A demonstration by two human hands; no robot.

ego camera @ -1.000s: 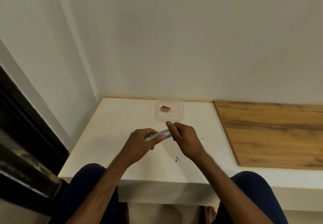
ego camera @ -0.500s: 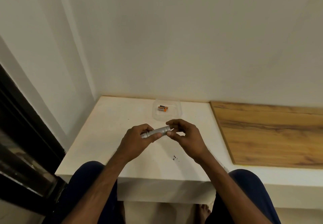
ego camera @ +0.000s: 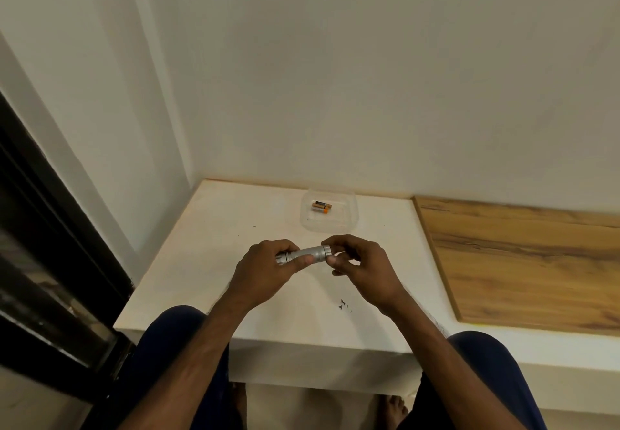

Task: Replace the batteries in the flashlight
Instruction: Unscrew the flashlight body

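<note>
A small silver flashlight [ego camera: 310, 254] lies level above the white table [ego camera: 201, 248], between both hands. My left hand [ego camera: 265, 270] grips its left part, fingers curled round the barrel. My right hand [ego camera: 360, 267] pinches the flashlight's right end cap with thumb and fingertips. Behind them stands a clear plastic container [ego camera: 349, 218] with two black and orange batteries [ego camera: 321, 207] lying in it.
The white table sits in a wall corner. A wooden board [ego camera: 523, 258] lies to the right. Small dark specks [ego camera: 344, 305] mark the table near my right wrist. A dark door frame [ego camera: 50, 245] runs along the left. My knees are under the table's front edge.
My right hand's fingers have shifted round the flashlight's right end, from covering it to pinching the cap. The left hand keeps its grip. The view has moved slightly.
</note>
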